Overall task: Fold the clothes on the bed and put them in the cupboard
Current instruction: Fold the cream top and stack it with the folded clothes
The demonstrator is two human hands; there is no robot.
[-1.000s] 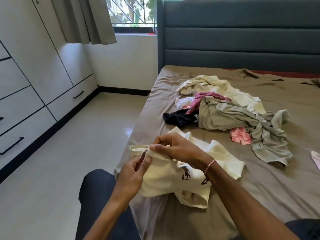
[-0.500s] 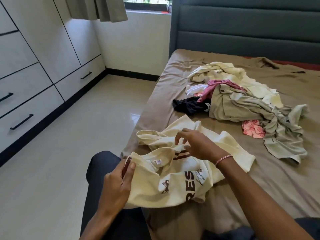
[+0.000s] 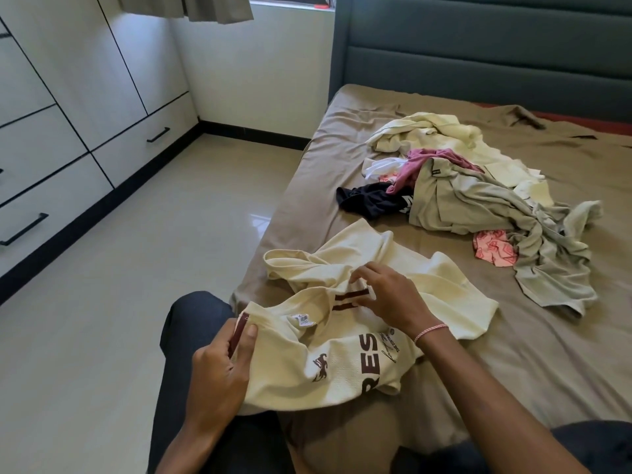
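Observation:
A cream T-shirt [image 3: 342,367] with maroon print lies bunched at the near corner of the bed [image 3: 513,371], partly over my lap. My left hand [image 3: 222,367] grips its maroon-trimmed edge between thumb and fingers. My right hand [image 3: 386,299] pinches a fold with maroon stripes near the shirt's middle. Further up the bed lies a loose pile of clothes [image 3: 478,200]: cream, pink, black and olive garments. The white cupboard [image 3: 85,107] stands along the left wall, its doors and drawers closed.
A tiled floor [image 3: 136,268] runs between the bed and the cupboard. A dark upholstered headboard [image 3: 478,53] rises at the far end of the bed. A curtain [image 3: 191,8] hangs at the top left beside a window sill.
The shirt has been pulled apart and turned, so its maroon print now shows. My left hand has dropped lower and nearer with the trimmed edge; my right hand shifted to the striped fold.

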